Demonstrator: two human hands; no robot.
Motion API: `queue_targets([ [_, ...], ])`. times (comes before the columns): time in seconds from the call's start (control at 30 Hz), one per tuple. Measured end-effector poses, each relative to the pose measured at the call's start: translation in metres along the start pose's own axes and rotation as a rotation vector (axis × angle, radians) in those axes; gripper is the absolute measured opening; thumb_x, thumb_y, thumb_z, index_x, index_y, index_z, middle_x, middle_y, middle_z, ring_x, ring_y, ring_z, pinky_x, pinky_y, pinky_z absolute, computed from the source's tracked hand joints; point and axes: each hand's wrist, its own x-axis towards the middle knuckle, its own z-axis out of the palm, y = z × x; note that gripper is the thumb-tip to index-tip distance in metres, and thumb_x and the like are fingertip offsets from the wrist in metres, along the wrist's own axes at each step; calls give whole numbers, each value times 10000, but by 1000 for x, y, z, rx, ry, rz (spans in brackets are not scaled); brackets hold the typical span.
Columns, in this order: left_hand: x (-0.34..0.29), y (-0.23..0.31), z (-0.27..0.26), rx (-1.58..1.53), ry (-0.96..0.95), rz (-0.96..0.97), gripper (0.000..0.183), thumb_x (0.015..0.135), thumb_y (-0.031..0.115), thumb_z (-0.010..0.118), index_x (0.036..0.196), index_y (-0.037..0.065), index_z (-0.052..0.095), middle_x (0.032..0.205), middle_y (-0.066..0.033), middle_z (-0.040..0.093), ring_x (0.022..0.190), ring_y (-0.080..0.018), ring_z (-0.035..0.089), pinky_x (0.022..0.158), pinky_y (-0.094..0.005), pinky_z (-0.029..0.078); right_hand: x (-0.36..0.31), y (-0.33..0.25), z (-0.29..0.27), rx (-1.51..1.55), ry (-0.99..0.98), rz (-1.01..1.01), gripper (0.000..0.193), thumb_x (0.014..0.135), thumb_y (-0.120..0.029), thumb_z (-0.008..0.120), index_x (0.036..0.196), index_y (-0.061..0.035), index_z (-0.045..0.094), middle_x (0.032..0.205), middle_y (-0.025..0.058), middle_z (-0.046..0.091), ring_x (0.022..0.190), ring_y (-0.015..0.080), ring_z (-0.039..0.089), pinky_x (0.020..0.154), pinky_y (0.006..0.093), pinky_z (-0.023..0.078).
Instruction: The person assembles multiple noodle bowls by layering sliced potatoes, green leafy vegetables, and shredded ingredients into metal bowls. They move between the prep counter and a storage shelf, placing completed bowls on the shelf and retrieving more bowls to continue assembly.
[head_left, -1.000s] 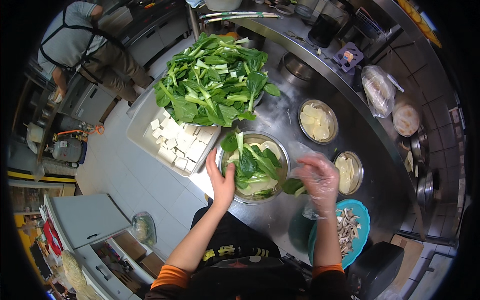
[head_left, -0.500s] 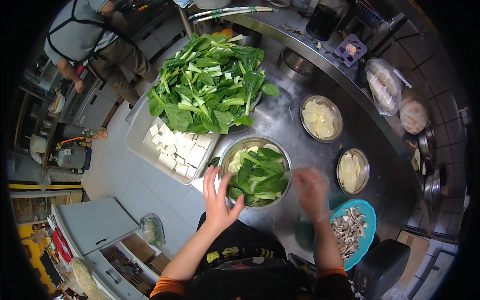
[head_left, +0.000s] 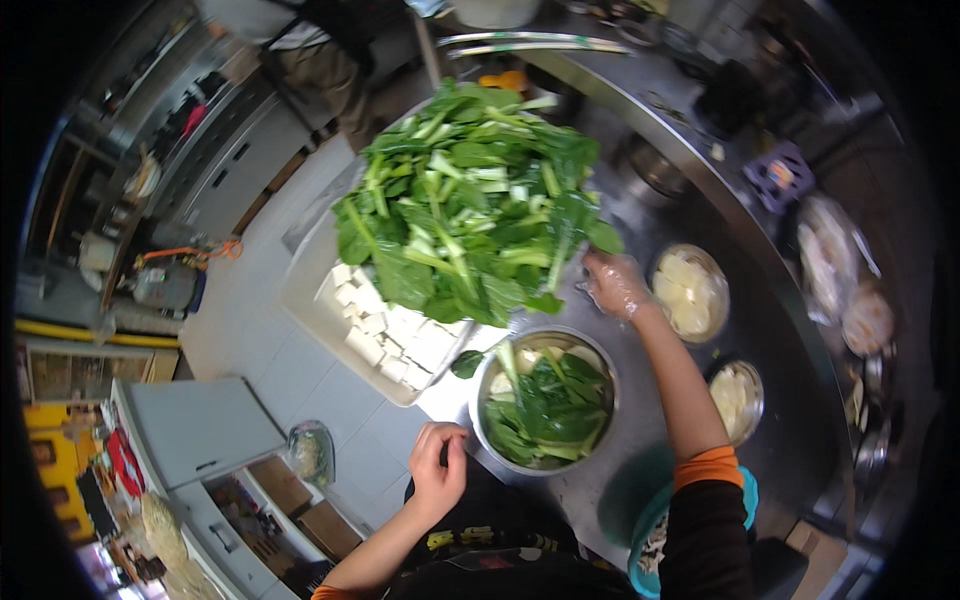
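Note:
My right hand (head_left: 612, 284), in a clear plastic glove, reaches to the right edge of the heaped green leafy vegetables (head_left: 470, 200). Blur and angle hide whether its fingertips hold a leaf. Near the apron, my left hand (head_left: 438, 468) is bare and loosely curled, with nothing visible in it. Just right of it stands a steel bowl (head_left: 612, 385) with cut greens (head_left: 560, 405) over pale slices (head_left: 530, 358). One pale stem tilts up at its left side. White tofu cubes (head_left: 400, 340) lie in a white tray (head_left: 300, 290), partly under the greens.
Two small steel bowls of pale slices (head_left: 690, 292) (head_left: 735, 400) stand at the right. My right sleeve partly covers a teal basin (head_left: 752, 497) of sliced mushrooms (head_left: 655, 545). Another steel pan (head_left: 655, 165) sits below a raised shelf. A person (head_left: 330, 80) stands far left.
My right hand has moved from beside the bowl up to the heap's edge. My left hand has drawn back from the bowl and curled. The whole view has shifted.

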Motion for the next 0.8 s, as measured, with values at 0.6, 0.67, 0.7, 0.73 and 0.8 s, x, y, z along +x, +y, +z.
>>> queue_targets([
  [0.6, 11, -82, 14, 590, -347, -197, 138, 770, 84, 565, 906, 71, 589, 735, -166, 615, 640, -309, 619, 588, -404, 505, -94, -84, -99, 677, -144, 184, 195, 778, -106, 698, 927, 4, 637, 731, 27, 625, 680, 93, 572, 611, 268, 477],
  [0.67, -3, -69, -16, 329, -325, -181, 121, 746, 17, 571, 862, 50, 565, 766, -138, 578, 650, -250, 595, 595, -335, 491, -104, -73, -97, 796, 45, 183, 196, 795, -140, 684, 892, 20, 627, 709, 38, 624, 649, 114, 573, 583, 277, 470],
  [0.7, -7, -60, -28, 153, -333, -272, 111, 736, -26, 569, 825, 35, 543, 787, -106, 555, 658, -202, 579, 606, -289, 479, -106, -56, -96, 774, 165, 292, 208, 825, -182, 652, 884, 17, 627, 720, 49, 629, 630, 114, 563, 576, 276, 467],
  [0.73, -14, -49, -38, -39, -252, -287, 105, 740, -41, 561, 800, 37, 524, 796, -80, 543, 675, -169, 564, 617, -268, 466, -113, -33, -98, 703, 80, 454, 245, 852, -229, 631, 851, 16, 628, 743, 74, 633, 621, 128, 571, 572, 281, 474],
  [0.8, -28, -19, -62, -394, -137, -431, 127, 748, -72, 545, 751, 39, 484, 815, -28, 519, 708, -103, 533, 640, -225, 442, -135, 6, -88, 658, -174, 742, 332, 884, -315, 600, 847, 14, 619, 771, 120, 635, 595, 155, 580, 554, 291, 486],
])
